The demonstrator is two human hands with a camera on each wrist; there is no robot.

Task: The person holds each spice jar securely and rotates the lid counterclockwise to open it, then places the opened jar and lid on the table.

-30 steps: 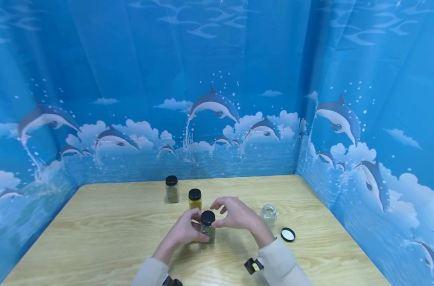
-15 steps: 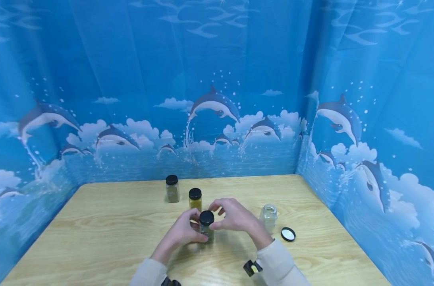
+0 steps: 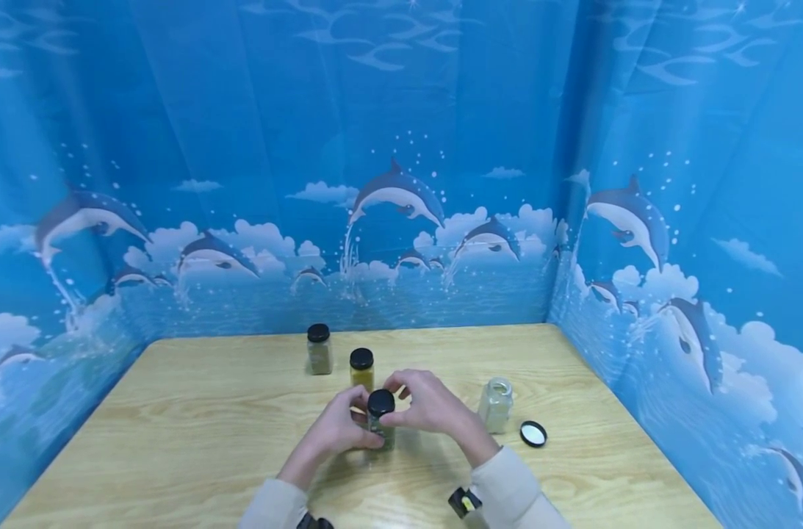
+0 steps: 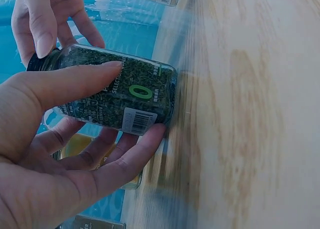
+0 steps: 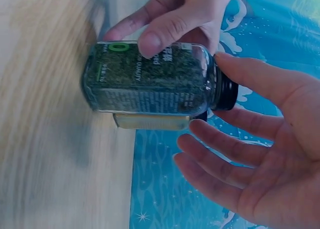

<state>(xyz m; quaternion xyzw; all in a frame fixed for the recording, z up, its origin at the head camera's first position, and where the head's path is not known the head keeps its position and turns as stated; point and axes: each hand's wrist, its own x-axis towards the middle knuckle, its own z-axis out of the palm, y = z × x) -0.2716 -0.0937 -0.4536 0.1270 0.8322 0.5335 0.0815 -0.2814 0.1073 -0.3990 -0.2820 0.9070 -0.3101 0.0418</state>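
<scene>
A square glass jar of dried green herbs (image 3: pixel 386 432) stands in front of me, its label and barcode showing in the left wrist view. My left hand (image 3: pixel 340 425) grips the jar's body, thumb across the label and fingers around the far side. At the top, my right hand (image 3: pixel 429 402) has thumb and forefinger at the edge of the black lid (image 5: pixel 228 93), pinching it from both sides. The other right fingers spread loosely beside the jar. The lid sits on the jar's mouth.
Just behind the held jar is a black-capped jar with yellow contents (image 3: pixel 361 376). A brownish jar (image 3: pixel 319 358) stands farther back left. To the right are an uncapped glass jar (image 3: pixel 496 405) and an upturned black lid (image 3: pixel 533 434). A dolphin-print curtain (image 3: pixel 401 294) borders the wooden table (image 3: pixel 196 433).
The herb jar and both hands have shifted slightly left. My right hand has come a little lower and closer around the lid.
</scene>
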